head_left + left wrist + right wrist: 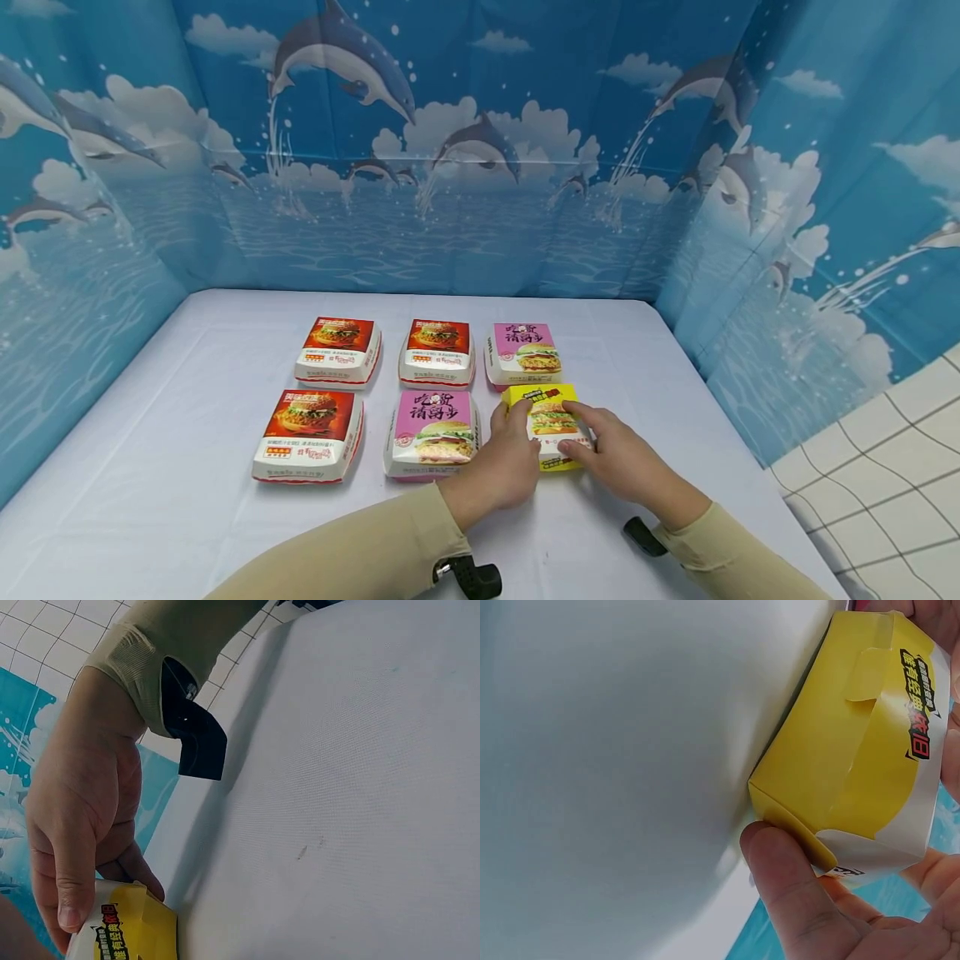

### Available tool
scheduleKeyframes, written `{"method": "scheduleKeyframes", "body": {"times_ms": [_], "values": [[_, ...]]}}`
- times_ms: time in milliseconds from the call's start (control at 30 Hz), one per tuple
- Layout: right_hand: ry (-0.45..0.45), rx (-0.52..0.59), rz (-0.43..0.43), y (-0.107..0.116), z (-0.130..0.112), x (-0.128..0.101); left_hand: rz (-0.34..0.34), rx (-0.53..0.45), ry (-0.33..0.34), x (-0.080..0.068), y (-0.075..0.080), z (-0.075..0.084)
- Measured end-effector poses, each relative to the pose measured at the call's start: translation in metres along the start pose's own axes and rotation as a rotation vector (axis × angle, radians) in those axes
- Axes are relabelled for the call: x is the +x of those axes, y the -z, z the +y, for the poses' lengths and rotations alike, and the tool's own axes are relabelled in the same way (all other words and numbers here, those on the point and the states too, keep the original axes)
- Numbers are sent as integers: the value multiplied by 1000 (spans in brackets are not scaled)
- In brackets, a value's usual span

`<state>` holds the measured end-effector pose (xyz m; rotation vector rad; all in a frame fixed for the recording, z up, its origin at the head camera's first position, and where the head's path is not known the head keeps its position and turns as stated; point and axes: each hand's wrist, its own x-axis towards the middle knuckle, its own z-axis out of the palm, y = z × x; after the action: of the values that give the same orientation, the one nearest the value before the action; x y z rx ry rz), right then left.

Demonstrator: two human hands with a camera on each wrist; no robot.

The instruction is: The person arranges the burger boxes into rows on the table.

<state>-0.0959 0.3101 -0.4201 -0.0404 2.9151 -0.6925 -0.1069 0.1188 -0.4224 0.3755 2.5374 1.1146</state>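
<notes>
A yellow and white burger box [553, 425] sits at the front right of a group of burger boxes, between my two hands. My left hand [498, 462] grips its left side, partly covering it. From the right, my right hand [622, 458] holds it with fingers near the far corner and thumb at the near side. In the right wrist view, the yellow box [847, 742] shows its front flap, with right-hand fingers [795, 885] at one corner. The left wrist view shows my right hand [82, 795] around the box [135, 926].
Left of the yellow box is a pink burger box [435, 429], then a red one [307, 437]. Behind stand two red boxes [339, 350], [437, 352] and another pink box [523, 352]. All stand on a white-covered table [187, 433] before a dolphin-print curtain [465, 225].
</notes>
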Motion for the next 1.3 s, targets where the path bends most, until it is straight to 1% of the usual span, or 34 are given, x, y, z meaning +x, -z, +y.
{"method": "scheduleKeyframes", "body": {"times_ms": [333, 933, 1300], "values": [[-13, 2, -5, 0, -4, 0, 8, -1, 11, 0, -1, -2], [-13, 9, -2, -2, -5, 0, 6, -65, 19, -1, -1, 0], [3, 5, 12, -2, -5, -1, 19, -58, 15, -2, -1, 0]]}}
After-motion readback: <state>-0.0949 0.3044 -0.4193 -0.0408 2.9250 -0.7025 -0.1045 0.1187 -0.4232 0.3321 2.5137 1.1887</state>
